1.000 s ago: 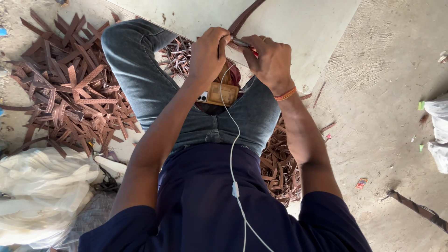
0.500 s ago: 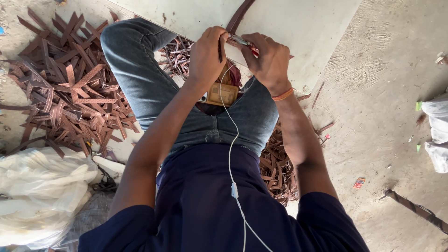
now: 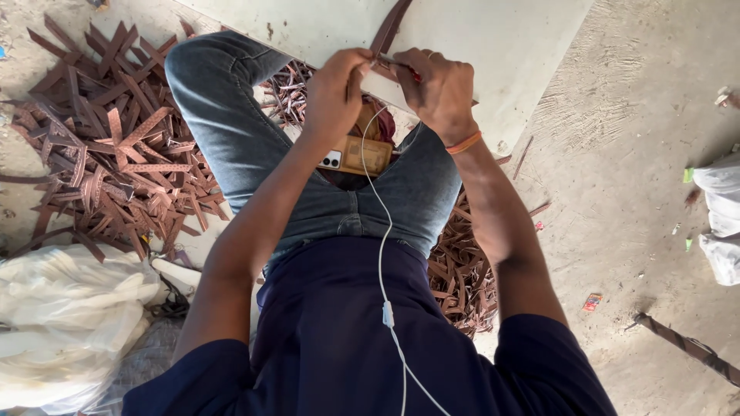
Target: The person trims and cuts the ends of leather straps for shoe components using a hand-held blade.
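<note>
I sit on the floor with a white board (image 3: 493, 46) in front of my knees. A long brown leather strip (image 3: 388, 29) lies on the board and runs away from me. My left hand (image 3: 337, 88) pinches the near end of the strip. My right hand (image 3: 435, 88), with an orange band at the wrist, is closed on a small red-handled tool (image 3: 407, 71) pressed at the strip next to the left hand's fingers. The tool is mostly hidden by the fingers.
A phone (image 3: 356, 156) in a tan case rests in my lap with a white earphone cable (image 3: 383, 262) running up from it. Heaps of brown leather offcuts (image 3: 108, 154) lie left and under my right leg (image 3: 462, 270). White sacks (image 3: 69, 323) sit at lower left, another (image 3: 721, 223) at right.
Both hands stay together at the strip's near end; they shifted only slightly as the view moved a little.
</note>
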